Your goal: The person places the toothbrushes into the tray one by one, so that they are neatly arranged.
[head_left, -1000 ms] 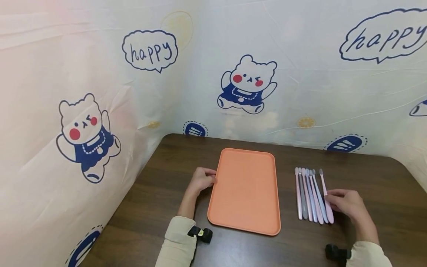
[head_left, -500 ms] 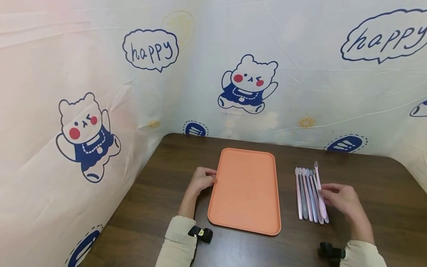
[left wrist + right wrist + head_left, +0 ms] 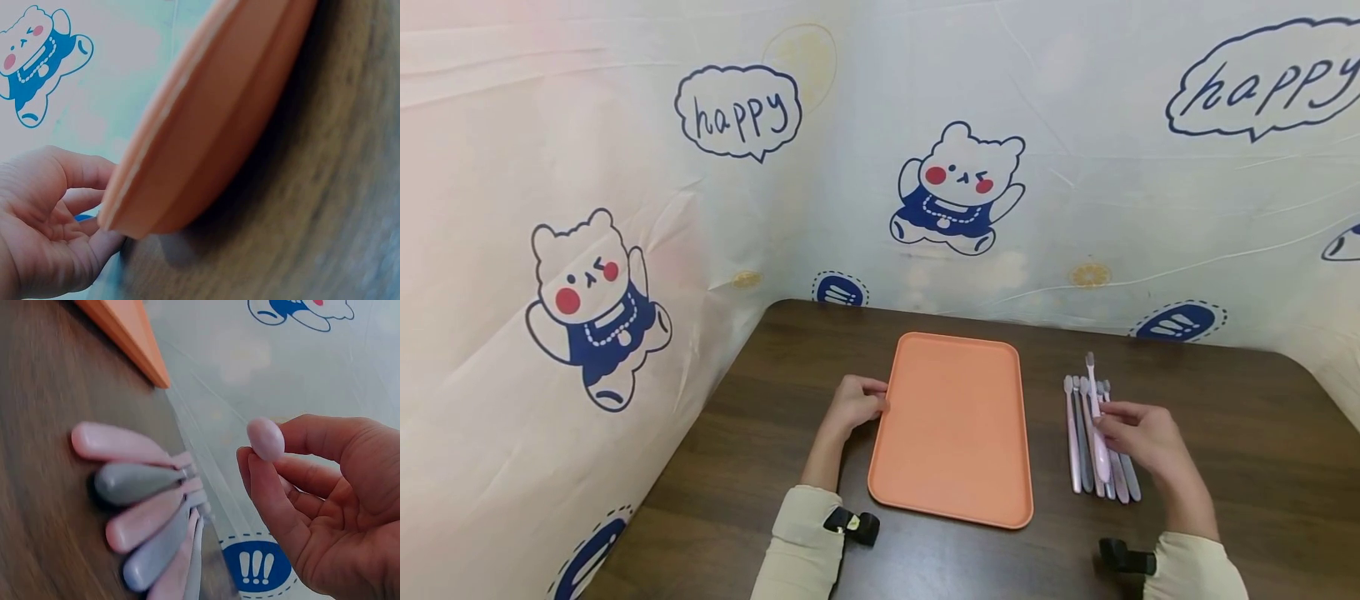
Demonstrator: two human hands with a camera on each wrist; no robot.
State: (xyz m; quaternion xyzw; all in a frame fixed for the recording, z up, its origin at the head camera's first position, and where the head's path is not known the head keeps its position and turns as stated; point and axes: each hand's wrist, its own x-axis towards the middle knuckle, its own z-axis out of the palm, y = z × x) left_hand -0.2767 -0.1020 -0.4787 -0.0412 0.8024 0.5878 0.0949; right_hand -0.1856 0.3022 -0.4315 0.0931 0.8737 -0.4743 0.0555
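Pale pink toothbrush point(image 3: 1101, 452), head end pointing away from you, is pinched in your right grip point(image 3: 1146, 435), raised over a row of pink, grey and blue toothbrushes point(image 3: 1083, 448) on the dark wood-grain bench point(image 3: 752, 442). Left of the row lies an orange tray point(image 3: 951, 429), its flat floor facing up; your left grip point(image 3: 853, 404) pinches its left rim.

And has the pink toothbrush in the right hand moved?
Yes: in the head view, the pink toothbrush has moved left, closer to the orange tray.
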